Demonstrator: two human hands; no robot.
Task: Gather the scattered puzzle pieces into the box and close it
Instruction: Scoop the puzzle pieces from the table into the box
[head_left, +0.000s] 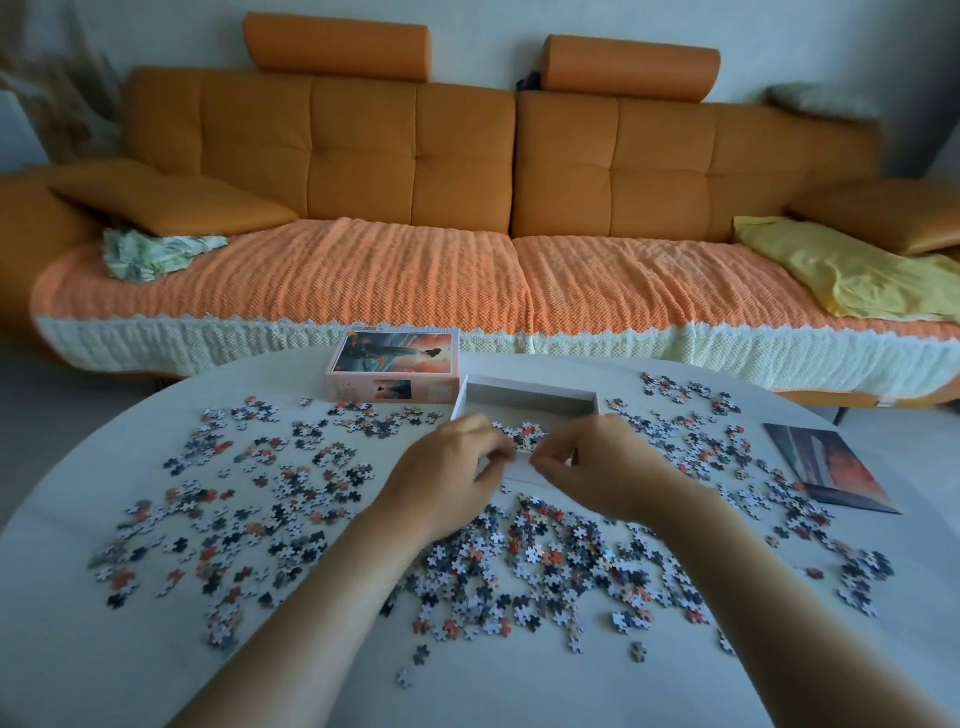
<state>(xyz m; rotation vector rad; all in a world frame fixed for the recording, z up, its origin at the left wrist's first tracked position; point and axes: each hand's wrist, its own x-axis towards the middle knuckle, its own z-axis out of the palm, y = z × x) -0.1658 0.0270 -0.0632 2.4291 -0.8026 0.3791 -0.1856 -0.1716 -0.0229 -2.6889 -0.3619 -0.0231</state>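
The open white box (530, 391) sits on the round white table (104, 675) just beyond my hands, with a small heap of puzzle pieces (525, 432) inside. My left hand (452, 475) and my right hand (602, 465) meet at the box's near wall, fingers curled and pinched on its rim. No loose piece shows in either hand. The picture lid (395, 366) stands left of the box. Scattered puzzle pieces (530, 566) cover the table in front of me, with more pieces on the left (249, 483) and on the right (696, 431).
A printed reference picture (831, 467) lies at the table's right edge. Behind the table runs an orange sofa (415, 156) with a knitted throw, a yellow cloth (852, 275) and a green patterned cloth (150, 254).
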